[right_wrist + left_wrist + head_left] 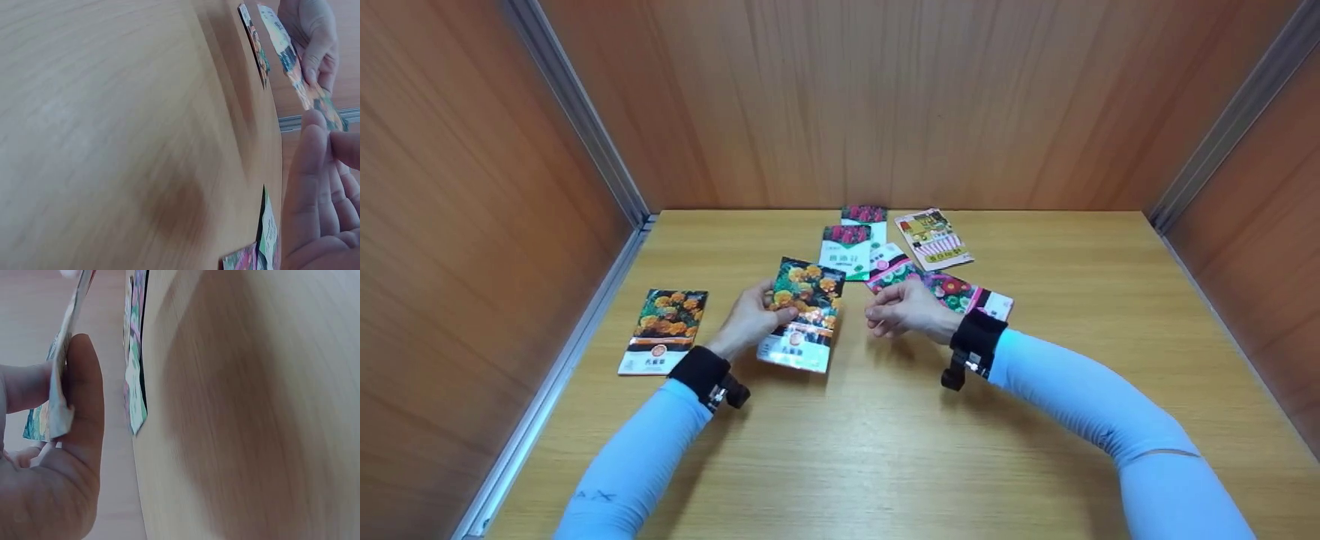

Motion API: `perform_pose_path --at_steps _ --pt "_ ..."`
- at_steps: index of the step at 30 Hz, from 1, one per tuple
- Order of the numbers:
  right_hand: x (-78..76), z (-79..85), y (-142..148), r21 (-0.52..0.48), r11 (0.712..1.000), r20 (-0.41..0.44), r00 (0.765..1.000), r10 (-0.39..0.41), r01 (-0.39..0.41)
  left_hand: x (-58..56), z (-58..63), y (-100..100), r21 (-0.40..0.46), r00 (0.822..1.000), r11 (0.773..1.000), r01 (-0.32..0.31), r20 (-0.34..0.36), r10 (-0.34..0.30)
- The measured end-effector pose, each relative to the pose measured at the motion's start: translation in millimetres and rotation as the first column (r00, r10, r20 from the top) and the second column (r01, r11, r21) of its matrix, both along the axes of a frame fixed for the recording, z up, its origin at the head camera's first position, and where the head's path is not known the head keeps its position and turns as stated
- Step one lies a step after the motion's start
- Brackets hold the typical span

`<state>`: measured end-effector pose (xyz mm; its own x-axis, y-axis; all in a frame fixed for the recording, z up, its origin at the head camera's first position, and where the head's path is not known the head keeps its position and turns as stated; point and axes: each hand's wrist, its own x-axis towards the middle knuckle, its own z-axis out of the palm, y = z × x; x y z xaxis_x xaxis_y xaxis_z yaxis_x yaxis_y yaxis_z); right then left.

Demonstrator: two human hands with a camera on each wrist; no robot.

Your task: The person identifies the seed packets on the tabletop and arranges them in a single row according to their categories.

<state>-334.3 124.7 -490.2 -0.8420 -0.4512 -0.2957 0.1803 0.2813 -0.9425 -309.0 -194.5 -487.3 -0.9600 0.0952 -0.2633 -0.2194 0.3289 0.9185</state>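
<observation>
My left hand (pixel 750 319) grips a seed packet (pixel 810 330) with orange flowers on its front, thumb on top and fingers beneath. It is lifted above the table and tilted, and its shadow shows on the wood in the left wrist view. Just right of it, my right hand (pixel 911 309) hovers with loosely bent fingers and nothing between them. In the right wrist view, the right fingertips (pixel 314 118) overlap the packet's end. Below the right hand lies a pink-flower packet (pixel 960 292), partly hidden by it. A matching orange-flower packet (pixel 665 326) lies flat to the left.
At the back, a white-and-green packet (pixel 846 259) overlaps another like it (pixel 864 214). Beside them are a second pink-flower packet (pixel 889 262) and a yellow-and-pink packet (pixel 934 238). Wooden panels (pixel 885 105) wall the table (pixel 885 450) at the back and sides.
</observation>
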Motion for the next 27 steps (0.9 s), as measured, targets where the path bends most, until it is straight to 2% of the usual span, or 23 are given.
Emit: perform_pose_path --at_steps 7,15,22,27 --pt "-0.7 1.9 4.3 0.010 1.000 -0.014 1.000 0.019 -0.018 -2.5 -1.3 -21.2 -0.037 0.999 0.999 -0.019 -0.050 0.017" --pt "-0.8 1.5 6.7 0.004 0.999 -0.014 0.999 0.036 -0.036 -5.1 -2.2 -39.4 -0.134 0.997 0.988 -0.077 -0.023 0.074" --pt "1.9 1.7 17.8 0.012 0.999 -0.022 0.999 0.039 -0.039 -5.4 -7.8 -58.3 -0.265 0.995 0.961 -0.082 0.026 0.092" --pt "4.8 -2.9 30.0 -0.001 1.000 -0.018 0.999 0.027 -0.027 -4.5 -11.0 -69.8 -0.370 0.993 0.924 -0.100 0.021 0.116"
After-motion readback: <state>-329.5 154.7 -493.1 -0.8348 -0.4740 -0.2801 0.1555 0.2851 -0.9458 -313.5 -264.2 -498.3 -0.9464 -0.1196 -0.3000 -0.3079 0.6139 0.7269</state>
